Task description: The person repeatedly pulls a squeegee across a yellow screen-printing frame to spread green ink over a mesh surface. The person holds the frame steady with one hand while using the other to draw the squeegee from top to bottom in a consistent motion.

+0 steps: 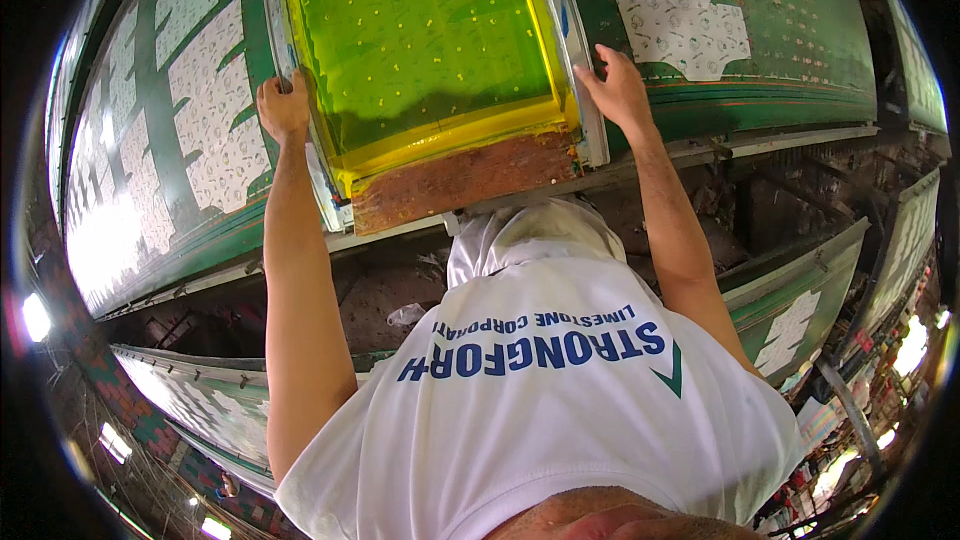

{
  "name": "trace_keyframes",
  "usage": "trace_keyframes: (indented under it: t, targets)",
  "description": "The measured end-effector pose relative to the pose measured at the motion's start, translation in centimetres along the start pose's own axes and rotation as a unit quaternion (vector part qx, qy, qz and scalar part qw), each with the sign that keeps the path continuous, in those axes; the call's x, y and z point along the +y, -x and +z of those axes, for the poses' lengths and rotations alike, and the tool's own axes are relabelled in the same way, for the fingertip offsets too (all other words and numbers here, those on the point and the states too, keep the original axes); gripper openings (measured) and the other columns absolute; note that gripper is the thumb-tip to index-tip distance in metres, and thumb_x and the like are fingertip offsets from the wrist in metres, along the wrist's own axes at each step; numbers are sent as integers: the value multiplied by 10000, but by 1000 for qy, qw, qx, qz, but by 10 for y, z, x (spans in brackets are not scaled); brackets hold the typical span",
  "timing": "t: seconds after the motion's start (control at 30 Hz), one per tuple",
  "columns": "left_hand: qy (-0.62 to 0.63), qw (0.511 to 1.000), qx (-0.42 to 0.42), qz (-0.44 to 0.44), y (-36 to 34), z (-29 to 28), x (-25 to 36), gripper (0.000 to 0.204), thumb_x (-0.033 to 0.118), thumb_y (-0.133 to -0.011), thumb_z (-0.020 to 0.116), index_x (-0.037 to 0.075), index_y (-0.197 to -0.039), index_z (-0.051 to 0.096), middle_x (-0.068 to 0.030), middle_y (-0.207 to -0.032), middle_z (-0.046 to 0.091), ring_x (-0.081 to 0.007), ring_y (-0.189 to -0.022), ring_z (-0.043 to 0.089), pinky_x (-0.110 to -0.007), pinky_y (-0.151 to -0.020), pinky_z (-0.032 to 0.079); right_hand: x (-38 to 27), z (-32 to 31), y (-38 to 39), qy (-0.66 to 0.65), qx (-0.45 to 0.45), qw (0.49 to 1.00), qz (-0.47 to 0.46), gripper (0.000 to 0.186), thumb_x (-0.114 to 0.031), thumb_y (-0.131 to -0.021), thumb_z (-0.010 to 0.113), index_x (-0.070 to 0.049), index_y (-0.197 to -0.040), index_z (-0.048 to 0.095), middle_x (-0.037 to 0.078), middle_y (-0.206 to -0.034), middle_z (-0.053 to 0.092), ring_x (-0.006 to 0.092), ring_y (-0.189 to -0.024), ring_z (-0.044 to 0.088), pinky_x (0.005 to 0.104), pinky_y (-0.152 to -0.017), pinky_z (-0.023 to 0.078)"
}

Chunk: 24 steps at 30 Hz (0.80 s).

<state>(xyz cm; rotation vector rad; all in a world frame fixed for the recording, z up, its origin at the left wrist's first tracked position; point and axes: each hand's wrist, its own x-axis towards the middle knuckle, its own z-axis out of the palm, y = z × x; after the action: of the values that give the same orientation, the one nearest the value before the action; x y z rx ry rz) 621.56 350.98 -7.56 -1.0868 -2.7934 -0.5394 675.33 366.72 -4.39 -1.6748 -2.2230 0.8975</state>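
A screen printing frame (560, 0) with translucent yellow-green mesh (420, 30) lies on the green printing table in front of me. Pale printed fabric pieces show faintly through the mesh. A brown board (465, 180) runs along its near end. My left hand (284, 110) is closed round the frame's left rail, thumb on the inner side. On the opposite side, my right hand (622, 95) is open, fingers apart, with its thumb at the right rail; I cannot tell whether it presses there.
White patterned fabric pieces (215, 105) lie on the green table (255, 45) to the left. Another piece (685, 5) is at the right. Below the table edge (790, 140) is a dark gap, with further green tables (830, 260) behind me.
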Motion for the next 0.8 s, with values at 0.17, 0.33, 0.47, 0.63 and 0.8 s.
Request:
trace_keyframes:
  t: [0.17,0.33,0.47,0.63,0.8]
  targets:
    - [-4,1000,1,25,-3,2,-4,461,464,-923,756,12,-978,684,-137,-1003,619,-379,-983,601,-519,-870,490,-14,19,-12,95,-3,996,0,782,-385,-903,829,42,-1473,506,259,-1279,610,412,-1189,626,499,-1003,542]
    - [-10,999,-31,18,-2,8,-15,469,459,-923,765,9,-1033,692,-151,-1061,619,-375,-1016,600,-530,-867,497,-19,14,-21,85,27,996,-1,578,-185,-774,801,30,-1277,616,206,-1091,629,382,-1029,658,507,-894,558]
    - [-7,999,6,42,-2,11,-17,443,432,-933,767,5,-1016,684,-162,-1072,607,-376,-994,594,-533,-858,491,-24,-2,-17,55,38,998,-21,581,-195,-759,810,39,-1254,617,193,-1098,627,350,-1004,662,466,-865,574]
    - [-63,990,-128,-9,-18,-7,-3,511,469,-916,778,-7,-1083,700,-145,-1055,616,-362,-1013,601,-474,-898,486,-30,-37,-12,47,65,993,-87,615,-211,-727,824,43,-1248,616,193,-1092,627,327,-975,666,466,-847,577]
    - [10,998,-37,41,-15,-10,70,491,471,-920,777,-3,-1013,692,-136,-1002,629,-352,-976,610,-481,-867,491,14,-91,-32,12,66,995,-74,611,-231,-721,838,39,-1228,633,193,-1065,659,350,-945,686,477,-844,579]
